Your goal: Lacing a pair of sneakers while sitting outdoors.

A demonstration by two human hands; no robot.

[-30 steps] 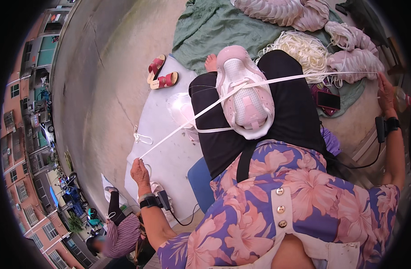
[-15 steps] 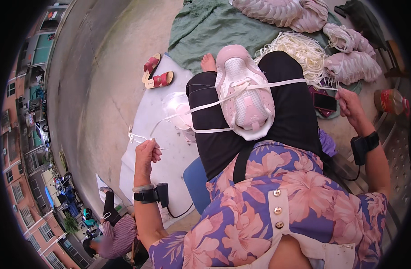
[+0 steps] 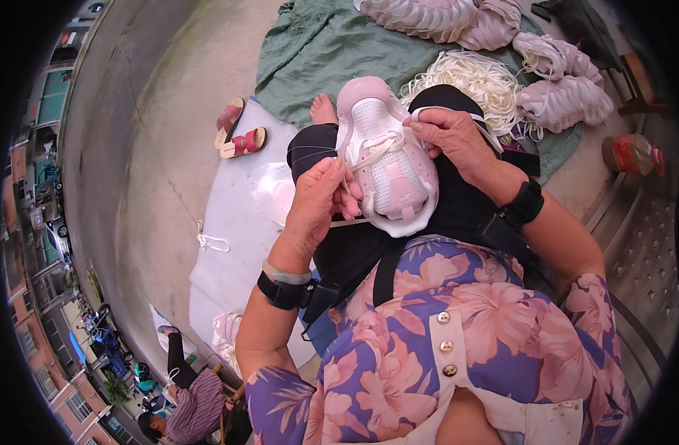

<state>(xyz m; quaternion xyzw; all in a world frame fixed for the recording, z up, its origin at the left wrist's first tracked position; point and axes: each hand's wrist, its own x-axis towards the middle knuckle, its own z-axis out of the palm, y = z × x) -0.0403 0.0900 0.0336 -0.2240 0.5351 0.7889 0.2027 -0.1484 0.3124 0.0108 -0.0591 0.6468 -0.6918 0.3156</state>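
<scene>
White lace [image 3: 491, 136] is pinched by R hand [image 3: 456, 142] over pink shoe [image 3: 396, 176] — L hand [image 3: 319, 194] is closed nr. opp. edge, thing grasped can't be told.

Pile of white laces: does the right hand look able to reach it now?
Probably yes: the pile lies uncovered just beyond the right knee, though the right hand is pinching a white lace by the shoe.

Shoe [image 3: 399, 182] partly hidden behind left hand [image 3: 323, 194], right hand [image 3: 452, 139]; pink bundle [image 3: 425, 16] cut off by top edge.
</scene>
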